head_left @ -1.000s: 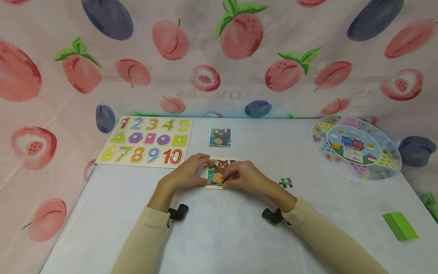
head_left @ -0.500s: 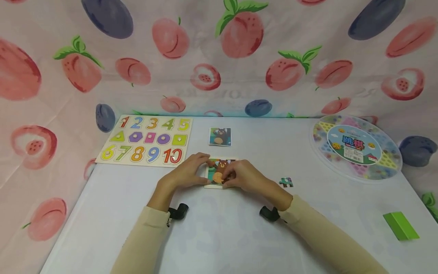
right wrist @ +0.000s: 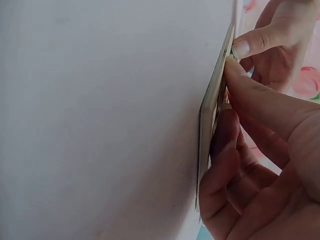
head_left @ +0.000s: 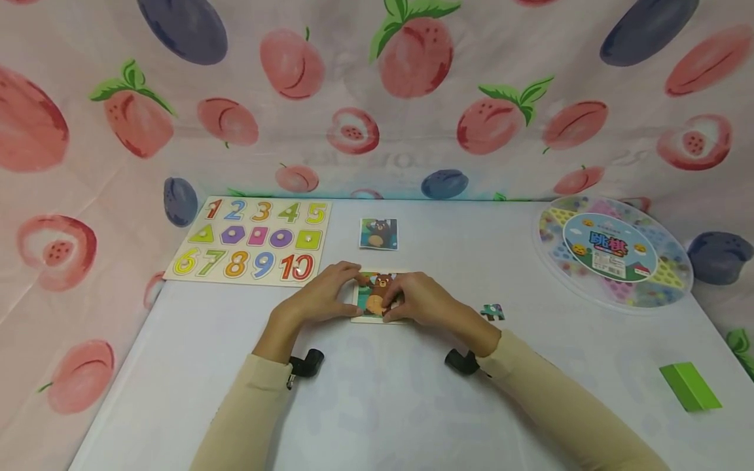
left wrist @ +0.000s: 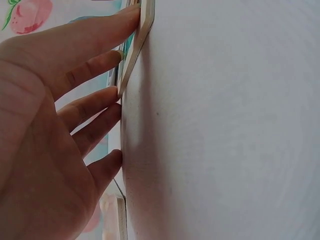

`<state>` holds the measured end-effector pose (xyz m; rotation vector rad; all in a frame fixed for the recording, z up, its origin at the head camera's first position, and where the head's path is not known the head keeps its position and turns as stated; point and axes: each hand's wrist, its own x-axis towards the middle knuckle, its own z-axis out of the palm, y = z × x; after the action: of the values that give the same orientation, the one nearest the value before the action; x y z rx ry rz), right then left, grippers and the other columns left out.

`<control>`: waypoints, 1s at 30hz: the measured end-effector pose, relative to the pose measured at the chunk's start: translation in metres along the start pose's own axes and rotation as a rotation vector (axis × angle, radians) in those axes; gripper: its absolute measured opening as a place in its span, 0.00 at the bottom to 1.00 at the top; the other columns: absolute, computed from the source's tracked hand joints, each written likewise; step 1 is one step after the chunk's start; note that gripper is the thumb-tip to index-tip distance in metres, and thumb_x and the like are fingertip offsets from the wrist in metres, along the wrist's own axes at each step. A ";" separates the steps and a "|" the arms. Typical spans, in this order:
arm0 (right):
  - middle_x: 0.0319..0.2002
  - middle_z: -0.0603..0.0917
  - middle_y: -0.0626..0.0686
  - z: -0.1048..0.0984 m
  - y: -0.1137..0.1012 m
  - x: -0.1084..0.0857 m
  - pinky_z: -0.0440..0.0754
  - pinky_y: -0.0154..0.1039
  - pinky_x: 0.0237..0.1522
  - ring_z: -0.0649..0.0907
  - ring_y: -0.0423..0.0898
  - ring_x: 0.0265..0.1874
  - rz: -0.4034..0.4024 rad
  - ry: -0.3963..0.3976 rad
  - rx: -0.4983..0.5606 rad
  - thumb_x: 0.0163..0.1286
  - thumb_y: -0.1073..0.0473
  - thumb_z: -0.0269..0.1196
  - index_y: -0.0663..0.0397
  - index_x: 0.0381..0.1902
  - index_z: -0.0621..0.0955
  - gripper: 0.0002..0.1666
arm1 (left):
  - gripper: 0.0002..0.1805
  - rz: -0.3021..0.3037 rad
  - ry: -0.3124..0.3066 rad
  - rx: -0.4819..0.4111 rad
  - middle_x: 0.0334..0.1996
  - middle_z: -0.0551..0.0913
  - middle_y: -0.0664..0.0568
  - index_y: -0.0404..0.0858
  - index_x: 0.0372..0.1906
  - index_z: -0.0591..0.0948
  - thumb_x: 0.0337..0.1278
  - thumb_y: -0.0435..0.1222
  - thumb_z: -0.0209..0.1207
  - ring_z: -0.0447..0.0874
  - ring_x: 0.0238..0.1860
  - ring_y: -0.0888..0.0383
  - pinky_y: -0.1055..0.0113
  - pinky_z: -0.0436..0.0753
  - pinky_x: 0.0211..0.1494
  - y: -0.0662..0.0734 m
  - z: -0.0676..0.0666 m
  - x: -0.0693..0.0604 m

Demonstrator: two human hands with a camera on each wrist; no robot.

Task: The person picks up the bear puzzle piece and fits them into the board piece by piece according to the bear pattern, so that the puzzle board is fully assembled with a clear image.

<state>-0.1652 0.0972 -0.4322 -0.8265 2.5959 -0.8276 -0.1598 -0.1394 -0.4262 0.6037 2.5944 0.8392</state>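
A small wooden jigsaw puzzle (head_left: 374,304) with a brown bear picture lies flat on the white table. At its left side my left hand (head_left: 321,294) steadies it, thumb near the lower corner and fingertips along the upper part; in the left wrist view these fingers (left wrist: 90,112) are fairly straight. My right hand (head_left: 424,297) bends over the puzzle's right half, its thumb and forefinger pinching at a puzzle piece that they mostly cover. In the right wrist view the thumb (right wrist: 250,87) touches the board near its edge. A loose jigsaw piece (head_left: 492,312) lies right of the right hand.
Behind the puzzle lies a bear picture card (head_left: 379,234). A number and shape board (head_left: 244,242) is at back left. A round Chinese checkers box (head_left: 612,252) stands at back right, and a green block (head_left: 690,386) near the right edge. Fruit-print cloth (head_left: 377,98) hangs behind.
The bear's belly piece, slightly raised a second ago, now lies flatter. My right forearm has shifted a little left; the left hand has stayed in place.
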 end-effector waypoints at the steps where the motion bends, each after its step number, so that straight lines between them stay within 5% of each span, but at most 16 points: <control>1: 0.38 0.90 0.45 0.000 0.000 0.001 0.83 0.38 0.48 0.84 0.41 0.42 0.006 -0.005 0.004 0.54 0.53 0.79 0.47 0.35 0.91 0.11 | 0.27 0.003 0.001 0.002 0.76 0.67 0.43 0.43 0.61 0.80 0.55 0.42 0.72 0.61 0.79 0.43 0.45 0.62 0.83 0.000 0.000 0.000; 30: 0.36 0.89 0.49 -0.007 0.004 0.006 0.79 0.27 0.31 0.79 0.35 0.29 -0.077 -0.097 0.066 0.60 0.58 0.76 0.51 0.34 0.90 0.06 | 0.23 0.001 0.047 0.041 0.72 0.72 0.46 0.44 0.55 0.82 0.57 0.48 0.70 0.68 0.74 0.44 0.46 0.68 0.79 0.001 0.005 0.004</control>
<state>-0.1745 0.0993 -0.4295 -0.9294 2.4528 -0.8672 -0.1609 -0.1344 -0.4302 0.6041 2.6598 0.8126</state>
